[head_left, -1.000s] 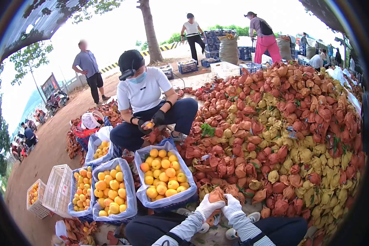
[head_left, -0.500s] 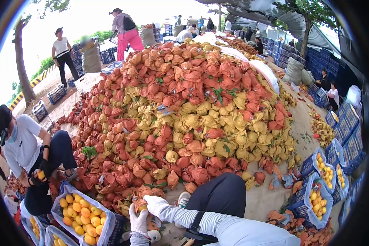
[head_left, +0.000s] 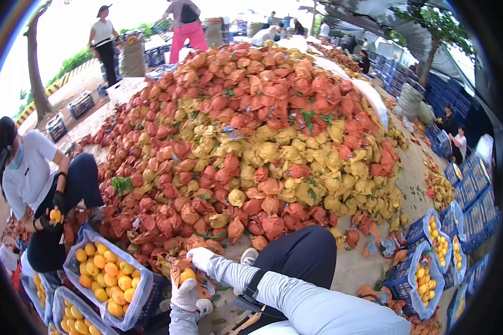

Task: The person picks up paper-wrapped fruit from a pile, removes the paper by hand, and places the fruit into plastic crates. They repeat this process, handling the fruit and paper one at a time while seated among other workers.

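My left hand [head_left: 184,295], in a white glove, is closed around a round yellow-orange fruit [head_left: 188,274], bare on top with orange paper beside it. Close above it, my right hand [head_left: 200,258], also gloved, has its fingers curled at the edge of an orange paper wrapper [head_left: 191,244]; whether it grips the paper is hard to make out. Both hands are at the near foot of a large heap of paper-wrapped fruit [head_left: 251,151], orange and yellow. Just left of my hands stands a lined crate [head_left: 142,296] of unwrapped fruit.
A co-worker [head_left: 33,167] sits at the left holding a fruit. More lined crates [head_left: 399,287] of fruit stand at the right, with stacked blue crates [head_left: 475,178] behind. Loose wrappers [head_left: 374,296] litter the ground. Other people [head_left: 103,42] are beyond the heap.
The fruit in my left hand now shows more bare yellow skin. My right hand has shifted slightly up and left. The view has tilted, bringing more of the lower-left crates into sight.
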Demonstrator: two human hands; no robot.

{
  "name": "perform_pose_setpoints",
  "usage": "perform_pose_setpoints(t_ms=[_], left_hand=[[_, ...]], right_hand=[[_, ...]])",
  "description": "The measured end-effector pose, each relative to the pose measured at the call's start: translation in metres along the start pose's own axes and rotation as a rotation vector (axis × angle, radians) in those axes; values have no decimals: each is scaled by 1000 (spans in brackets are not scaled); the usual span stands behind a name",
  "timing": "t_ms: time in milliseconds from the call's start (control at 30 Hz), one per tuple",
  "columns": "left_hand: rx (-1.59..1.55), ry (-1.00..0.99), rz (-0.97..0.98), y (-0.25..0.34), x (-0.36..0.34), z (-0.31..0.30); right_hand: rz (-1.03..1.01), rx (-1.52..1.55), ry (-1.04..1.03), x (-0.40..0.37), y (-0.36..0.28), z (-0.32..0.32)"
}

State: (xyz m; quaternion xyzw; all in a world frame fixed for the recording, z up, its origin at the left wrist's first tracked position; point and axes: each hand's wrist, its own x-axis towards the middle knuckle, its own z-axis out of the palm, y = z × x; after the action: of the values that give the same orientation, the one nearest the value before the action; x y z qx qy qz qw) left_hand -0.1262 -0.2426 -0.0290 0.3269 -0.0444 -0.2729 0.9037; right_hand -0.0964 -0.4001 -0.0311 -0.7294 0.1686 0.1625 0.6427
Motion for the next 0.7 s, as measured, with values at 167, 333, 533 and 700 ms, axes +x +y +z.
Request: perform_pose_setpoints(t_ms=[167,333,533,700], left_hand=[[85,317,19,18,-3,-5],[-51,520,44,51,-11,-4],[-436,225,-4,51,-24,-41],[-470,296,50,69,-21,-55]], right_hand=[[-173,-121,178,11,2,22],[-253,-216,82,16,-18,53],[-69,204,139,49,-33,37],[-213,403,84,17,-86,48]])
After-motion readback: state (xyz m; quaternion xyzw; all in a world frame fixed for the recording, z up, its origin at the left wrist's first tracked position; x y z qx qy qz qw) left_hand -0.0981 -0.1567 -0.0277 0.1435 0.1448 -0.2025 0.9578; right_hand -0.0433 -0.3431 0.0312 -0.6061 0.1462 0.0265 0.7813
